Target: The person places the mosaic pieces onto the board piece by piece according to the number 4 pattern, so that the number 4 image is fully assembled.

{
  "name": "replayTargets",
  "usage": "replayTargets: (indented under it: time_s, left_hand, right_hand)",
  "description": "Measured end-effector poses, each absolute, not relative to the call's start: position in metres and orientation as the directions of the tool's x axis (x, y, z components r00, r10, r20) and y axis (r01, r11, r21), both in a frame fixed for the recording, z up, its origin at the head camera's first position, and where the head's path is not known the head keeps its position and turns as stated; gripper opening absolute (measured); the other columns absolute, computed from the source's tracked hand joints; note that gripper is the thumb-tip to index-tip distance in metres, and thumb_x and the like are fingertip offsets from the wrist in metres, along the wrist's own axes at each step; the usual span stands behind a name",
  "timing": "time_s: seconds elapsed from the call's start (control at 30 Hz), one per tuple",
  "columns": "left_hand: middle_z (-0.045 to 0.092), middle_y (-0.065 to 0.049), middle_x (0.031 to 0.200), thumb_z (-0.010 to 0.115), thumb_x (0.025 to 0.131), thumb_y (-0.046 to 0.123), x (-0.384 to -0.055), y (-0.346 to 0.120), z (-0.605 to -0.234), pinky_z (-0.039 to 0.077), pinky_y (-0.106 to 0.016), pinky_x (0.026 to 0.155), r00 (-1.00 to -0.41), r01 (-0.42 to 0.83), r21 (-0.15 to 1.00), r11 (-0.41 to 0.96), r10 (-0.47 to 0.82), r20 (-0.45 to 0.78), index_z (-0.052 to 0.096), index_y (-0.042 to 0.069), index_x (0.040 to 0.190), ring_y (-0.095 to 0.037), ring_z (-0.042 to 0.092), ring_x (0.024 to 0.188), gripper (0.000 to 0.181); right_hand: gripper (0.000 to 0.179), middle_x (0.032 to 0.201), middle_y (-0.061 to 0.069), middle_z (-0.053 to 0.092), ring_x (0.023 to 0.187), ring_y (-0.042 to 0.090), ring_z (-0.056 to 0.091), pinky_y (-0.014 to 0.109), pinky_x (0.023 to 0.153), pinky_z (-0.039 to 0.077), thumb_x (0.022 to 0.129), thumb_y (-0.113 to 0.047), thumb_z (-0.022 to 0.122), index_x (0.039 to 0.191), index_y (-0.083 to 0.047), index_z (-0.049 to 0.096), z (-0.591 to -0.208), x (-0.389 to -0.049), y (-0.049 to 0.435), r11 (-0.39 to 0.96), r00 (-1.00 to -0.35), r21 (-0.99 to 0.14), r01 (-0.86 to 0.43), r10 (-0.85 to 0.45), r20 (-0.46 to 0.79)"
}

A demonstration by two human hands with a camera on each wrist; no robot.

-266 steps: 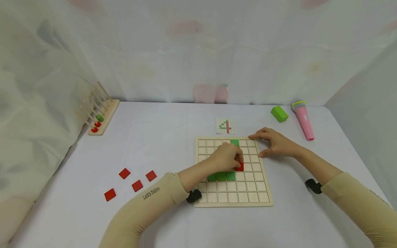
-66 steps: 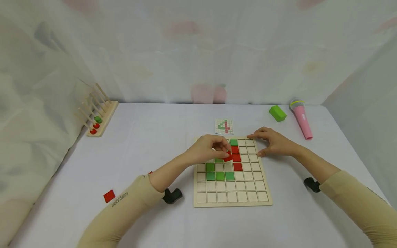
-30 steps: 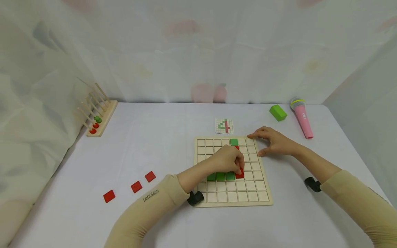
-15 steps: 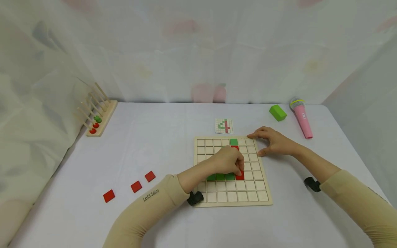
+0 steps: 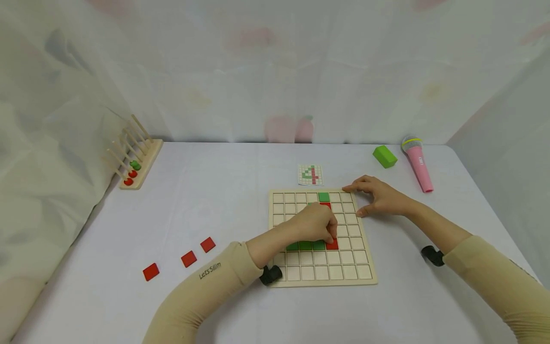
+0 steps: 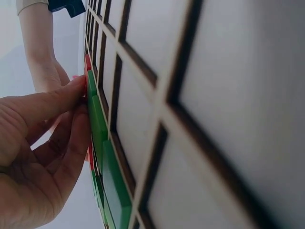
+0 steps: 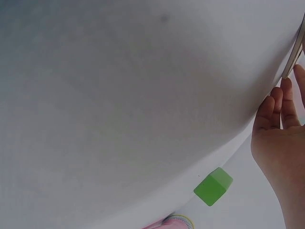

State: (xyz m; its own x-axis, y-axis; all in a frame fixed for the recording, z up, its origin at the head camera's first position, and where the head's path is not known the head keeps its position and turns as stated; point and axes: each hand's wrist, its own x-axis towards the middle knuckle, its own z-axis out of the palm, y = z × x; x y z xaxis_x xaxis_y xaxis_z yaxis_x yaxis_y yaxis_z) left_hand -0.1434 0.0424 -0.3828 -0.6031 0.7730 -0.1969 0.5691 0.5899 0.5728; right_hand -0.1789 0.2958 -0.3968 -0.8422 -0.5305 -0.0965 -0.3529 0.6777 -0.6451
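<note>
In the head view my left hand (image 5: 314, 222) reaches over a square wooden grid board (image 5: 323, 282). Its thumb and fingers pinch a red square tile (image 5: 332, 244) at a cell just right of a row of green tiles (image 5: 305, 245). The left wrist view shows the bent fingers (image 6: 76, 143) close against the tiles. Another red tile (image 5: 325, 205) and a green tile (image 5: 324, 197) lie higher in that column; my hand hides the cells between. My right hand (image 5: 380, 197) rests at the board's upper right corner, fingertips on the top edge and thumb at the side.
Three loose red tiles (image 5: 189, 259) lie left of the board. Behind the board is a small pattern card (image 5: 311, 175). A green block (image 5: 385, 156) and pink microphone (image 5: 418, 165) lie at the back right. A peg rack (image 5: 143, 165) with several beads stands back left.
Since the first frame one loose red tile left the table and was carried to the board, below the earlier red ones. The left hand then stayed almost still there; the right hand has not moved.
</note>
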Motion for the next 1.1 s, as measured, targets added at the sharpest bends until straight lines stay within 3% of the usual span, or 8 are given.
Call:
replayTargets:
  time_s: [0.27,0.7,1.1]
  left_hand:
    - [0.071,0.006,0.072,0.081,0.08,0.014,-0.141,0.042,-0.377,0.042,-0.014,0.063,-0.602,0.568,0.565,0.599,0.77,-0.21,0.074,0.017,0.076,-0.001,0.055,0.068,0.008]
    - [0.068,0.009,0.076,0.074,0.086,0.013,-0.151,0.033,-0.365,0.044,-0.014,0.066,-0.582,0.58,0.61,0.54,0.798,-0.154,0.072,0.019,0.08,-0.002,0.056,0.071,0.009]
    - [0.071,0.007,0.083,0.075,0.086,0.013,-0.159,-0.023,-0.337,0.05,-0.022,0.071,-0.633,0.537,0.629,0.562,0.762,-0.14,0.07,0.018,0.079,-0.008,0.062,0.078,0.01]
  right_hand:
    - [0.068,0.127,0.01,0.057,0.122,0.023,0.046,0.037,0.101,0.036,0.072,-0.028,0.087,0.134,-0.014,0.062,-0.396,-0.179,0.294,0.683,-0.845,-0.642,-0.349,-0.525,-0.1]
    - [0.07,0.128,0.01,0.055,0.121,0.023,0.044,0.042,0.102,0.035,0.071,-0.028,0.087,0.135,-0.014,0.061,-0.401,-0.181,0.296,0.682,-0.847,-0.645,-0.346,-0.523,-0.099]
    - [0.068,0.128,0.01,0.055,0.121,0.023,0.045,0.042,0.101,0.036,0.072,-0.027,0.087,0.134,-0.014,0.061,-0.4,-0.179,0.295,0.689,-0.849,-0.64,-0.34,-0.517,-0.105]
